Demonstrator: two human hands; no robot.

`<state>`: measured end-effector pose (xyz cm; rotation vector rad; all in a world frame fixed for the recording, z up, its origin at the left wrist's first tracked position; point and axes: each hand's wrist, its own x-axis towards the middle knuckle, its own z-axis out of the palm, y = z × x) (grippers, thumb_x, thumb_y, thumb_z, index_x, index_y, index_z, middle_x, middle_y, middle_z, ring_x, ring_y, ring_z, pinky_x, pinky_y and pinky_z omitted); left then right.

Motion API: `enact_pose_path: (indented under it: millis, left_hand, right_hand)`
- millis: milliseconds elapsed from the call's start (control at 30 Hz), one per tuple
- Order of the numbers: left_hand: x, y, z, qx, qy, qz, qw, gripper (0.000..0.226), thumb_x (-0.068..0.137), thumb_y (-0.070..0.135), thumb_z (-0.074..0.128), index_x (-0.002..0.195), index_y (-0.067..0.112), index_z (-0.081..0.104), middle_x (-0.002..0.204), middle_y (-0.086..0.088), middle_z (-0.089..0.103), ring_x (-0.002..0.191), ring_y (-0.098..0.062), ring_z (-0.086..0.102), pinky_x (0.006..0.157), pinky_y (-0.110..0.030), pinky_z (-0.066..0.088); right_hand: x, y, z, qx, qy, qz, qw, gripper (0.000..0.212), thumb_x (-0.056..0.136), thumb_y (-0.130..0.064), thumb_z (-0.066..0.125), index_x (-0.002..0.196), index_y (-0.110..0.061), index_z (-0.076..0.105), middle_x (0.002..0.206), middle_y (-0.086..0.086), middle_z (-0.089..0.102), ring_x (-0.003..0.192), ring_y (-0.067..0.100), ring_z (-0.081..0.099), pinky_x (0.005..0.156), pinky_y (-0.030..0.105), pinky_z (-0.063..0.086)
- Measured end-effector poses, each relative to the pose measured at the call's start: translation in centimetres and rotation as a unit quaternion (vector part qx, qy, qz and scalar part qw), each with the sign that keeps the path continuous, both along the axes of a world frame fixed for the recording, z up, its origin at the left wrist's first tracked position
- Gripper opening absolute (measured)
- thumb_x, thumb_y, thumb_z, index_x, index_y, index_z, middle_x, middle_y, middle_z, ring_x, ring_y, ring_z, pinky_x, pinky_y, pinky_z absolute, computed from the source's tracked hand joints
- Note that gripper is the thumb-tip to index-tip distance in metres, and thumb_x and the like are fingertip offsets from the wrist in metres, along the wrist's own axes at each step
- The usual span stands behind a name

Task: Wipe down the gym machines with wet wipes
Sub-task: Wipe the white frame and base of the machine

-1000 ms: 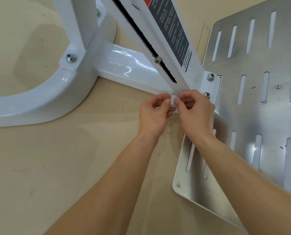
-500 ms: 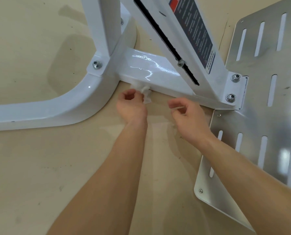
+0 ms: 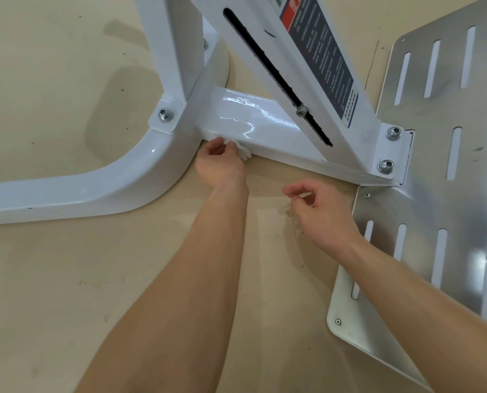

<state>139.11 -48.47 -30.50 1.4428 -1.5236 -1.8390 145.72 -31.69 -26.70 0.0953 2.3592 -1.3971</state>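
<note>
**A:** Start nearest. What are the two grips doing?

**B:** The right grip (image 3: pixel 321 217) is the closer one. It hovers over the floor (image 3: pixel 66 279) with its fingers loosely curled and thumb and forefinger almost meeting. I see nothing in it. It sits just beside the corner of the slotted steel footplate (image 3: pixel 469 199).

**A:** And the left?

**B:** The left grip (image 3: pixel 222 163) is farther out, with its fingers curled round a wadded wet wipe (image 3: pixel 241 147). It presses the wad against the lower front edge of the white cross beam (image 3: pixel 265 129), right where the beam meets the curved base tube (image 3: pixel 94 191).

**A:** So which way does the work lie?

**B:** To the right of the left grip, I'd judge. The beam's long axis runs from that joint rightward and a little toward us, ending at the bolted bracket (image 3: pixel 395 150) beside the footplate. The top face gleams wet. The wipe is at the beam's left end, so most of the front face stretches away to the right. A stroke along that axis looks like the natural move, and the left grip is already on it.

**A:** Anything in the way?

**B:** The right grip lies nearer than the beam and apart from it, so it should not block a stroke. Farther back, the slanted upright (image 3: pixel 276 52) crosses over the beam's right half, carrying its black slot (image 3: pixel 278 78) and printed label (image 3: pixel 324 61). It overhangs the top face there. The two bracket bolts stand proud at the far right end. The vertical post (image 3: pixel 168 46) rises behind the joint, left of the wipe.
</note>
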Motion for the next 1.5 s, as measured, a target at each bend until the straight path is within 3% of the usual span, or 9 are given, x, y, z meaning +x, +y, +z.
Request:
enact_pose_path:
  millis: [300,567,667,800,1000,1167,1300,1400,1500]
  left_hand:
    - [-1.5,-2.4,0.3,-0.032,-0.016,0.061,0.997,0.009,0.085,0.013,0.073,0.082,0.021,0.072,0.088,-0.001,0.076,0.087,-0.019,0.074,0.086,-0.036,0.06]
    - [0.3,1.5,-0.7,0.005,-0.004,-0.036,0.999,0.011,0.087,0.009,0.072,0.081,0.018,0.072,0.086,-0.006,0.075,0.087,-0.025,0.074,0.082,-0.046,0.061]
    - [-0.5,-0.8,-0.4,-0.013,-0.013,0.0,1.0,0.021,0.088,0.01,0.072,0.074,0.026,0.067,0.084,-0.003,0.075,0.086,-0.021,0.074,0.084,-0.04,0.061]
    - [0.4,0.6,0.5,-0.006,-0.003,-0.045,0.999,0.016,0.089,0.006,0.07,0.08,0.019,0.069,0.076,0.0,0.071,0.074,-0.016,0.069,0.066,-0.025,0.056]
    - [1.9,6.4,-0.4,-0.019,-0.015,-0.14,0.99,0.004,0.083,0.008,0.073,0.083,0.011,0.076,0.082,-0.004,0.075,0.073,-0.015,0.069,0.077,-0.032,0.061]
    - [2.3,9.2,-0.8,0.004,-0.023,-0.161,0.987,0.006,0.082,0.008,0.075,0.08,0.013,0.074,0.08,-0.004,0.075,0.079,-0.021,0.073,0.081,-0.038,0.061]
    - [2.9,12.3,-0.7,0.025,-0.033,-0.178,0.983,0.008,0.082,0.008,0.076,0.078,0.014,0.072,0.078,-0.004,0.074,0.074,-0.02,0.071,0.081,-0.039,0.061]
    - [3.3,14.6,-0.6,0.036,-0.039,-0.205,0.977,0.004,0.082,0.01,0.077,0.08,0.013,0.074,0.08,-0.005,0.075,0.074,-0.02,0.071,0.08,-0.038,0.061]
    - [3.5,16.3,-0.4,0.048,-0.046,-0.24,0.968,0.002,0.079,0.011,0.077,0.08,0.012,0.076,0.077,-0.004,0.076,0.07,-0.019,0.07,0.08,-0.041,0.061]
  right_hand:
    - [0.6,0.1,-0.1,0.002,-0.014,0.013,1.0,0.022,0.097,-0.013,0.053,0.099,-0.027,0.071,0.086,-0.016,0.066,0.062,-0.003,0.057,0.056,0.011,0.042]
    - [0.4,0.5,-0.2,0.014,-0.016,0.007,1.0,0.023,0.097,-0.013,0.053,0.096,-0.028,0.071,0.088,-0.016,0.069,0.062,-0.002,0.06,0.061,0.017,0.046]
    - [0.3,0.8,-0.4,0.016,-0.02,0.002,1.0,0.024,0.096,-0.014,0.053,0.093,-0.03,0.071,0.086,-0.012,0.07,0.059,0.001,0.059,0.056,0.015,0.045]
    - [0.4,1.5,-0.1,0.03,-0.019,-0.006,0.999,0.023,0.095,-0.013,0.054,0.092,-0.027,0.072,0.088,-0.012,0.07,0.059,0.0,0.057,0.053,0.009,0.042]
    - [0.4,3.1,0.8,0.078,-0.015,-0.05,0.996,0.022,0.094,-0.016,0.052,0.096,-0.026,0.071,0.091,-0.014,0.067,0.066,0.007,0.064,0.063,0.017,0.047]
    - [0.7,4.9,1.4,0.118,-0.018,-0.067,0.991,0.022,0.094,-0.016,0.051,0.095,-0.026,0.071,0.086,-0.014,0.065,0.065,0.002,0.059,0.052,0.009,0.036]
    - [0.9,6.4,2.2,0.133,-0.006,-0.083,0.988,0.022,0.092,-0.015,0.052,0.094,-0.026,0.071,0.08,-0.014,0.065,0.07,-0.001,0.06,0.056,0.008,0.038]
    - [1.1,7.0,2.6,0.152,0.018,-0.094,0.984,0.021,0.091,-0.014,0.052,0.089,-0.024,0.07,0.076,-0.012,0.066,0.072,0.002,0.06,0.062,0.019,0.043]
    - [0.5,7.4,3.1,0.185,0.038,-0.117,0.975,0.021,0.091,-0.015,0.051,0.084,-0.025,0.069,0.074,-0.014,0.064,0.072,0.006,0.059,0.058,0.016,0.039]
